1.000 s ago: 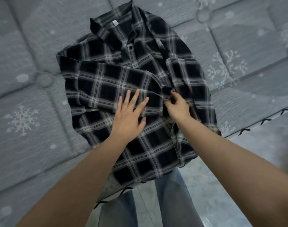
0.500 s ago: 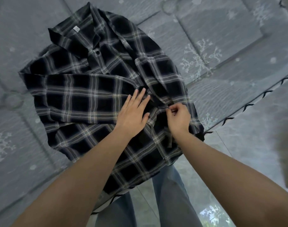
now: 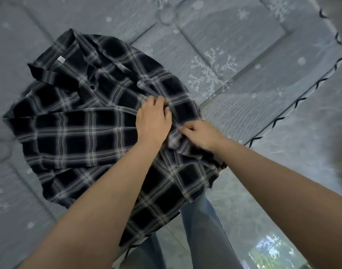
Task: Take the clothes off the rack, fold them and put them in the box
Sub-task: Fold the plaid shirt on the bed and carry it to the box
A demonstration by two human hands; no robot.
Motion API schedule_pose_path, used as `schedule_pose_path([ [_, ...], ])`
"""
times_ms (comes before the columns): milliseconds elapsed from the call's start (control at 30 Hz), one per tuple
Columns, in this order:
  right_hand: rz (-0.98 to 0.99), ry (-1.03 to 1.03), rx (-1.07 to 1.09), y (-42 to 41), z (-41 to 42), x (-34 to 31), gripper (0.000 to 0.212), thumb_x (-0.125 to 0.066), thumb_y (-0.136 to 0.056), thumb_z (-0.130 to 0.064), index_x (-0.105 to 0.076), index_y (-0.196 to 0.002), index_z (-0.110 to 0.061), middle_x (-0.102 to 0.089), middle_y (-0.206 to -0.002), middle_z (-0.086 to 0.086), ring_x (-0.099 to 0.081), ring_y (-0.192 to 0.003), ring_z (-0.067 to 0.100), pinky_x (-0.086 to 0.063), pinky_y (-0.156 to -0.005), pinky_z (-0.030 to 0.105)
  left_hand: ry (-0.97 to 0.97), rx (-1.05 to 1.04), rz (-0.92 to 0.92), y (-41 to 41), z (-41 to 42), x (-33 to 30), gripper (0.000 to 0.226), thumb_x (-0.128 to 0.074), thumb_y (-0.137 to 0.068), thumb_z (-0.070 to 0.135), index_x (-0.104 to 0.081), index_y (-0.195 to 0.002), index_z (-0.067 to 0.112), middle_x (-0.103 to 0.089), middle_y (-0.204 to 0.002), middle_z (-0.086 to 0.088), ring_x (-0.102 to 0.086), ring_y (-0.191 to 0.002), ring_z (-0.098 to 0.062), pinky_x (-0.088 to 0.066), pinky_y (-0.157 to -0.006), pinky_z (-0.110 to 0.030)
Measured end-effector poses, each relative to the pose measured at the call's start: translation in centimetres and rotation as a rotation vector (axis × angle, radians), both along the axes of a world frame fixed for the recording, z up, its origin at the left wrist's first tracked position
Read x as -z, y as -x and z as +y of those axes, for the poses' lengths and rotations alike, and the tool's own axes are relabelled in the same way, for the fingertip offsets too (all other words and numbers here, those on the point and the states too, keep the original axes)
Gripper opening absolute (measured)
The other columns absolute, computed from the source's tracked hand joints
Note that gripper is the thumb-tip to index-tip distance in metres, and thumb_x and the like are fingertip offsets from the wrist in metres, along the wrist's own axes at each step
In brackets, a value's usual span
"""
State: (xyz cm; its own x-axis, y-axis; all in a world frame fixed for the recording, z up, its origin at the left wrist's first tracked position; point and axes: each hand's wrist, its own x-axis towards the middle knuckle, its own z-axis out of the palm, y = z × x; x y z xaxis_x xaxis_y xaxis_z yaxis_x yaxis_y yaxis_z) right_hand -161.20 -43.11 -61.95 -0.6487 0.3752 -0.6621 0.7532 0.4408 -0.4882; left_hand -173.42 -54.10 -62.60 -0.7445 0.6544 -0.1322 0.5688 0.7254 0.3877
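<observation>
A black-and-white plaid shirt (image 3: 79, 129) lies spread on a grey quilted mattress (image 3: 234, 45), collar toward the far left, one sleeve folded across the body. My left hand (image 3: 153, 119) rests on the shirt's middle with its fingers curled into the cloth near the front placket. My right hand (image 3: 201, 133) sits just to its right, pinching a bunched fold of the shirt's right edge between thumb and fingers. The shirt's hem hangs over the mattress edge toward my legs. No rack or box is in view.
The mattress edge with black zigzag stitching (image 3: 294, 105) runs diagonally at the right. Below it is a glossy tiled floor (image 3: 244, 210). My legs in blue jeans (image 3: 203, 230) stand against the mattress edge.
My left hand has gone from lying flat with spread fingers to curling into the cloth. My right hand keeps its pinch on the shirt's right edge. The camera view has shifted, so the shirt appears rotated.
</observation>
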Motion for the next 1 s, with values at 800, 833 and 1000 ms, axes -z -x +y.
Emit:
schedule_pose_path([
  [800,0.39,-0.357,0.18,-7.3,-9.7,2.6,0.009,-0.063,-0.095,-0.028,-0.064,-0.091,-0.02,-0.056,-0.094,-0.008,-0.052,-0.091,0.012,-0.042,-0.086,0.035,0.142,0.084,-0.128,-1.3,-8.4,1.6,0.052,-0.068,-0.082,0.008,-0.058,-0.131,0.024,-0.044,-0.142,-0.003,-0.043,-0.129,-0.026,-0.042,-0.106,-0.044],
  [833,0.421,-0.349,0.237,-7.6,-9.9,2.1,0.008,-0.062,-0.096,-0.027,-0.062,-0.092,-0.02,-0.055,-0.093,-0.01,-0.053,-0.089,0.011,-0.044,-0.085,0.036,0.167,0.11,-0.116,-1.4,-8.4,1.5,0.053,-0.071,-0.081,0.012,-0.058,-0.131,0.024,-0.042,-0.145,-0.005,-0.041,-0.132,-0.028,-0.039,-0.109,-0.045],
  [1000,0.462,-0.214,0.354,-8.5,-11.3,0.8,0.012,-0.051,-0.099,-0.025,-0.048,-0.088,-0.025,-0.051,-0.078,-0.013,-0.051,-0.075,0.013,-0.045,-0.076,0.039,0.218,0.288,0.021,-2.1,-8.1,1.3,0.052,-0.081,-0.073,0.02,-0.063,-0.122,0.02,-0.026,-0.157,-0.014,-0.022,-0.146,-0.034,-0.017,-0.121,-0.046],
])
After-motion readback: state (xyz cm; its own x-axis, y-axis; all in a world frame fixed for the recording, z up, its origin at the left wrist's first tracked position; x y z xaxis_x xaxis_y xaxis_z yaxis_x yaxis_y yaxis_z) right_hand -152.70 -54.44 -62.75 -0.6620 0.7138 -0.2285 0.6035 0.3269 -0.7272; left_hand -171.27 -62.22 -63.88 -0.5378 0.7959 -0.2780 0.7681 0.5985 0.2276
